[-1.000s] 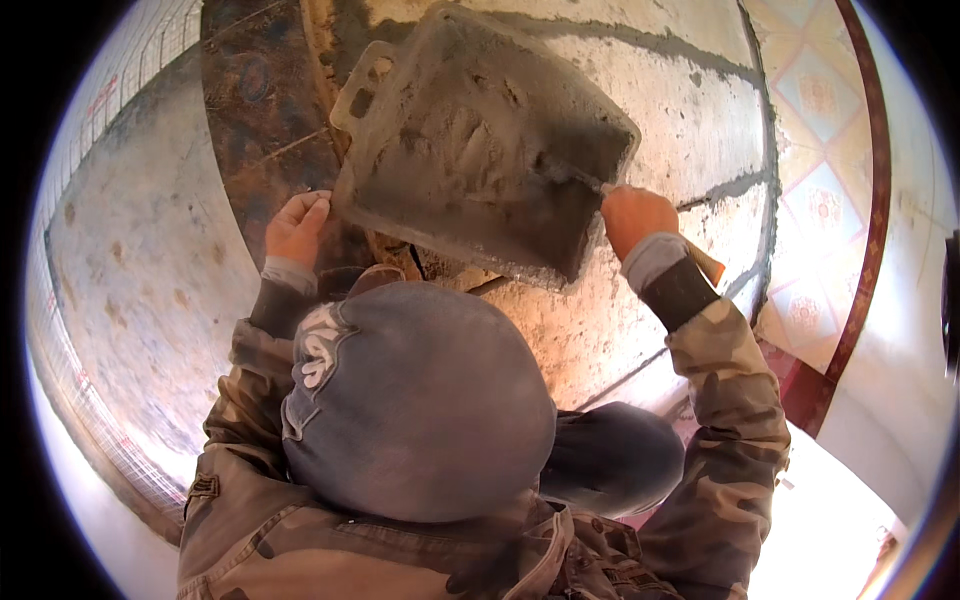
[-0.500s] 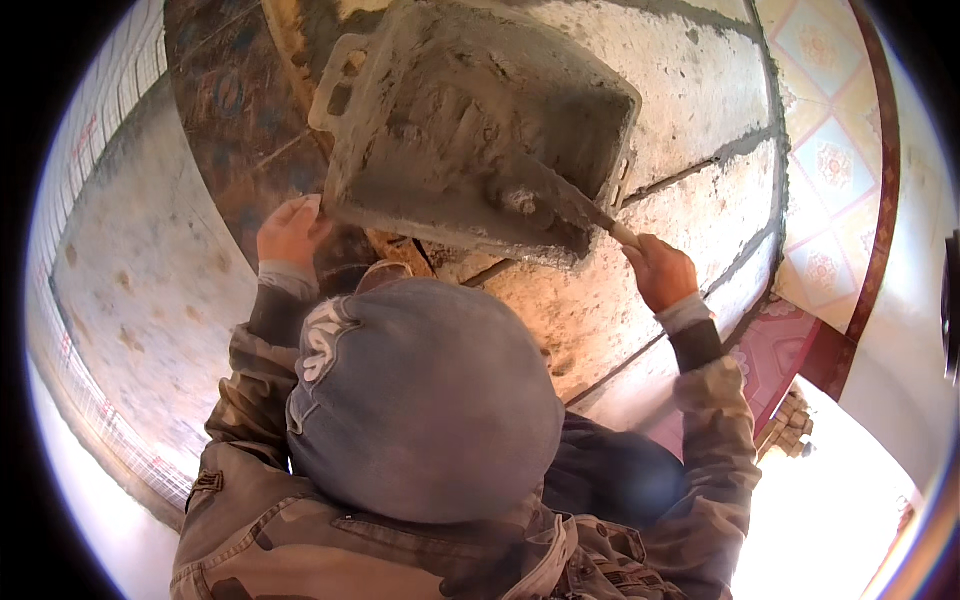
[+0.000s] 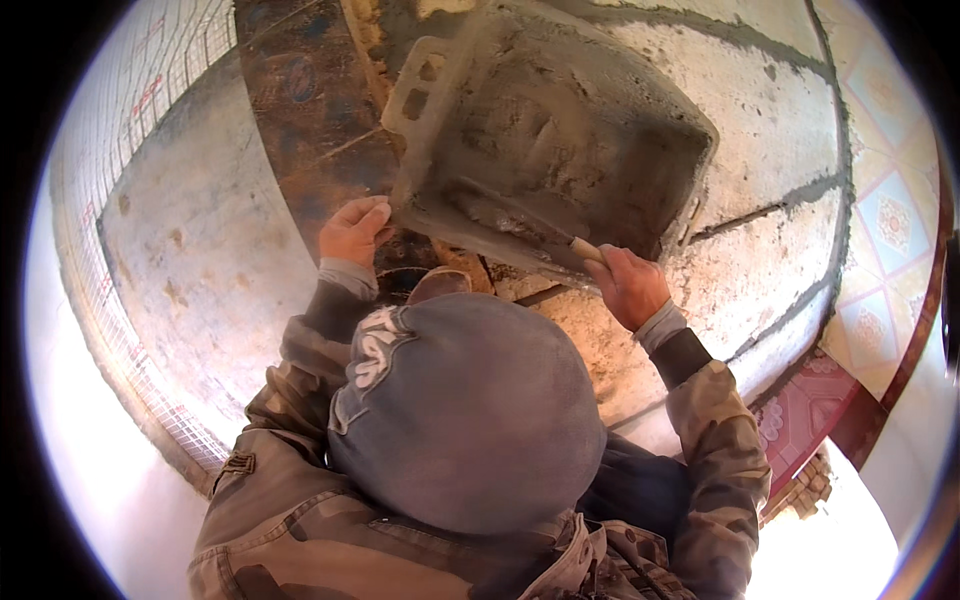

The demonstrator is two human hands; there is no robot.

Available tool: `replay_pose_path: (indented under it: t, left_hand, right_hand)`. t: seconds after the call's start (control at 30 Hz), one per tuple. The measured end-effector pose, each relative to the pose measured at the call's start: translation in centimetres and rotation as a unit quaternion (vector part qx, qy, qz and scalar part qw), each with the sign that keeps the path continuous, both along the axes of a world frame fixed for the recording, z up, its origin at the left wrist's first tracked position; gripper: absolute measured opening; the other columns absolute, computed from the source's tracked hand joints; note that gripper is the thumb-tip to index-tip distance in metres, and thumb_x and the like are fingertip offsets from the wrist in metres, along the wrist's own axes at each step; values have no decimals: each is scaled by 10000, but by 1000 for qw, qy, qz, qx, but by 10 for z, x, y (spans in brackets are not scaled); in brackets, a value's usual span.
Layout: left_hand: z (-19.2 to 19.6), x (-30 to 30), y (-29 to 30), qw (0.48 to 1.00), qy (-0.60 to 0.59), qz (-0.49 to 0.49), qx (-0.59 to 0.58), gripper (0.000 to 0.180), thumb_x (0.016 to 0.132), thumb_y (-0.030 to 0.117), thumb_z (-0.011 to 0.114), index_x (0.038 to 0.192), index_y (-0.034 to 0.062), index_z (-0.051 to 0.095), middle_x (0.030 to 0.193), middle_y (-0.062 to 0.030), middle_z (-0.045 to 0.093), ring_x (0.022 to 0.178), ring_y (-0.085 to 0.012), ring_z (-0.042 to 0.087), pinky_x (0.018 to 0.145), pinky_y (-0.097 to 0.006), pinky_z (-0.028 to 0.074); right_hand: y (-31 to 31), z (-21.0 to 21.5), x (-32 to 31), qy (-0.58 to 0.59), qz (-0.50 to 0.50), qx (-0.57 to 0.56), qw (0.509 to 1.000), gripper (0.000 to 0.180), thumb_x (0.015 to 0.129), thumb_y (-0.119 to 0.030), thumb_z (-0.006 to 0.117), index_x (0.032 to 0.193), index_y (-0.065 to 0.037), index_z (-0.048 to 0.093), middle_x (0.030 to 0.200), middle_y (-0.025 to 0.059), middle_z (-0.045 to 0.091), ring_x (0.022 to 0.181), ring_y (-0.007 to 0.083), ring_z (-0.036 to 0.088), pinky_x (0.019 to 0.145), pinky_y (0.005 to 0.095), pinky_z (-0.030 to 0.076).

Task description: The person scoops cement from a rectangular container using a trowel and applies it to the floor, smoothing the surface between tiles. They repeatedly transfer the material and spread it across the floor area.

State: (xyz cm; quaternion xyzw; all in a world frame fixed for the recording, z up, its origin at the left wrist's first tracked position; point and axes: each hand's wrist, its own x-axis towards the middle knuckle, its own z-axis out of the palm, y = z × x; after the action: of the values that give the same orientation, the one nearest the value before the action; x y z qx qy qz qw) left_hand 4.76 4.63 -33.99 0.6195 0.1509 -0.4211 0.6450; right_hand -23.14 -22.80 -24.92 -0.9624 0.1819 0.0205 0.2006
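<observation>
A grey mortar tub (image 3: 690, 128), its inside coated in wet mortar, lies before me with a slotted handle at its far left. At the tub's near left corner is my left hand (image 3: 352, 232), thumb and fingers closed at the rim; the fingertips are partly hidden. My right hand (image 3: 634, 287) is wrapped round the pale handle of a trowel (image 3: 535, 228). The trowel's mortar-smeared blade reaches leftward into the tub, low along the near wall. Some mortar (image 3: 510, 225) lies on or beside the blade.
Large pale slabs (image 3: 740, 90) with mortared joints lie under and right of the tub. A stained brown board (image 3: 300, 110) is on the left, beside a pale sheet (image 3: 200, 230) and wire mesh (image 3: 85, 290). Patterned tiles (image 3: 880, 240) run along the right.
My right hand has drawn the trowel leftward and toward the tub's near wall. The whole view has shifted, while my left hand stays at the same corner.
</observation>
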Motion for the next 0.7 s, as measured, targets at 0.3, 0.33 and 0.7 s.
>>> replay_pose_path:
  t: [0.3,0.33,0.7]
  left_hand:
    - [-27,19,20,976,-139,-170,-16,274,905,94,707,1163,21,651,1126,-67,668,1034,-189,645,865,-341,559]
    - [-49,24,35,965,-168,-200,-26,318,895,58,708,1202,26,631,1143,-71,664,1072,-193,641,884,-345,560]
    - [-25,34,11,995,59,-78,-27,302,971,277,647,1163,45,622,1076,-54,648,986,-188,604,878,-349,507]
  right_hand:
    - [-49,33,24,185,-52,217,957,476,885,-492,687,866,-16,683,729,235,651,688,425,646,641,496,502]
    - [-52,29,25,167,-40,229,958,478,876,-494,694,883,-15,699,734,239,649,685,427,641,645,482,504]
    - [-18,108,-128,137,-311,390,856,497,934,-501,675,796,-26,720,599,38,620,509,122,580,488,297,488]
